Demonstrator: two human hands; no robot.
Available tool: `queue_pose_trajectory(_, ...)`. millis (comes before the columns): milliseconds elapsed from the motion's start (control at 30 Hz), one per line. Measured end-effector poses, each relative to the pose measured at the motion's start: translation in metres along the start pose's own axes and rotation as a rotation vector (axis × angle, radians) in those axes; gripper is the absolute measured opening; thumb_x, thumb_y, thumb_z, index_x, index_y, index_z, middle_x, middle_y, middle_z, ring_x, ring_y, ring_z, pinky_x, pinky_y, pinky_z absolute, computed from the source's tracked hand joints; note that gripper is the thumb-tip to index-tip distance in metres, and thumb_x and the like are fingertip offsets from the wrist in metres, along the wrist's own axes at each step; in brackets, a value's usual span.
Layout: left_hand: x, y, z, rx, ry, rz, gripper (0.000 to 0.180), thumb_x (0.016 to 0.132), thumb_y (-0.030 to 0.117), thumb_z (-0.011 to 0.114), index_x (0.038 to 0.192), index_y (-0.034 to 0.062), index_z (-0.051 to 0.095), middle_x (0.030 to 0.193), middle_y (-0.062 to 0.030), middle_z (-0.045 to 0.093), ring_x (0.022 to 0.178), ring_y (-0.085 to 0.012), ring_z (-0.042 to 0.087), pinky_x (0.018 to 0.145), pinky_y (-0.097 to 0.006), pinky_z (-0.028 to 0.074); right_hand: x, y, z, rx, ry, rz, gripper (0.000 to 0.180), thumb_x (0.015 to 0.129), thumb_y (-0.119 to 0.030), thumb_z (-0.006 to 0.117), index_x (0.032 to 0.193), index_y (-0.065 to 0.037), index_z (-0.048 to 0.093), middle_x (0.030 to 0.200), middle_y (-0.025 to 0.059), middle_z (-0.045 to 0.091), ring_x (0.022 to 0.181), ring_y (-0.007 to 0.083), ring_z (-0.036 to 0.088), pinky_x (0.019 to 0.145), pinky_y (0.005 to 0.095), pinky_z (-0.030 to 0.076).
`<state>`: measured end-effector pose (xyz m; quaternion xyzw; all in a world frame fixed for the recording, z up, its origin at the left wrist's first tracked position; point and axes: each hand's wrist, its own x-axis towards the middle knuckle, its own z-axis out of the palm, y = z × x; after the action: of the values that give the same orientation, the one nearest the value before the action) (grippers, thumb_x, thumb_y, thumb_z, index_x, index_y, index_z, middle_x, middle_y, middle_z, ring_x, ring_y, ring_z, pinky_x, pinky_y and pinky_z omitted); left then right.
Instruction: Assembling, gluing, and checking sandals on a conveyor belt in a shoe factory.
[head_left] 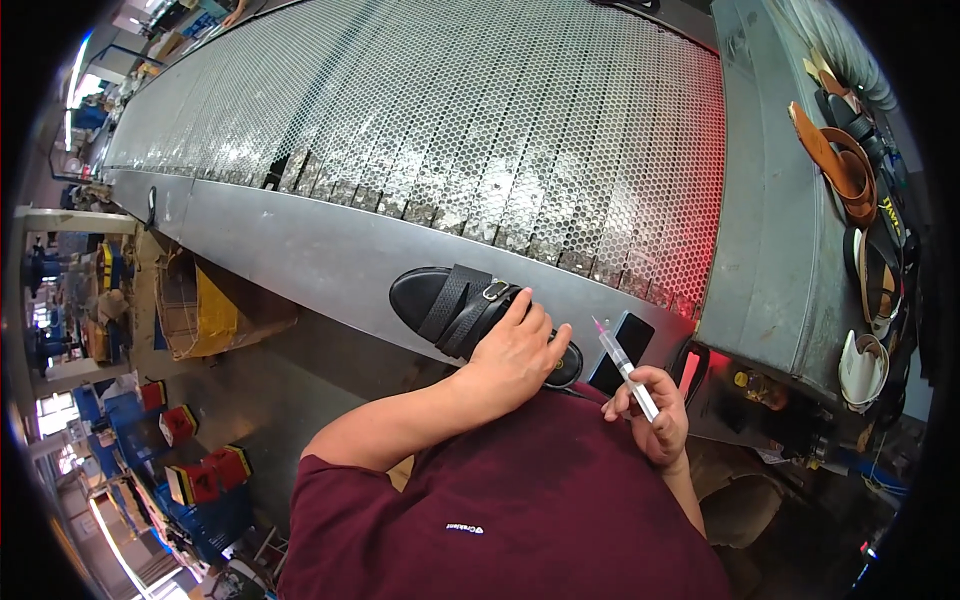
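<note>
From the head view, our left hand (515, 355) grasps the black sandal (430, 300) on the metal ledge (290, 235), hiding its middle, while our right hand (660, 418) holds a slim syringe (628, 370). The syringe partly covers a dark phone (637, 335); beyond the ledge we see a mesh conveyor (450, 120), and more sandals (840, 170) on the grey housing (765, 230) at right.

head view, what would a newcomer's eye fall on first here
Probably the broad mesh filling the upper middle, with a red glow along its right side. Next, the black sandal near the centre, held by the left hand. Then the pink-tipped syringe to its right, in the right hand.
</note>
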<state>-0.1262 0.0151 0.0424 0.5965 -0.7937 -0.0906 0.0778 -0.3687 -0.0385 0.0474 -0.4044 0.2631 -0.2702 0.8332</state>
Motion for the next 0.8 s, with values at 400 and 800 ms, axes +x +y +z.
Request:
queue_pose_trajectory(400, 0.004, -0.008, -0.015, -0.114, -0.14, -0.12, 0.078, 0.055, 0.032, 0.084, 0.122, 0.0077, 0.053, 0.094, -0.0087, 0.061, 0.098, -0.0257, 0.056, 0.103, -0.048, 0.032, -0.009, 0.001, -0.001, 0.017, 0.018, -0.04, 0.074, 0.078, -0.052, 0.072, 0.124, 0.0, 0.046, 0.089, 0.0098, 0.058, 0.084, 0.0205, 0.06, 0.083, 0.037, 0.049)
queue_pose_trajectory(800, 0.001, -0.008, -0.019, -0.034, -0.022, -0.354, 0.076, 0.055, 0.053, 0.081, 0.111, 0.0058, 0.061, 0.076, -0.0079, 0.065, 0.075, -0.0255, 0.061, 0.077, -0.036, 0.044, -0.013, -0.012, 0.007, 0.057, -0.08, -0.005, 0.072, 0.075, -0.05, 0.075, 0.121, -0.001, 0.049, 0.088, 0.0075, 0.058, 0.083, 0.0185, 0.06, 0.086, 0.0378, 0.048)
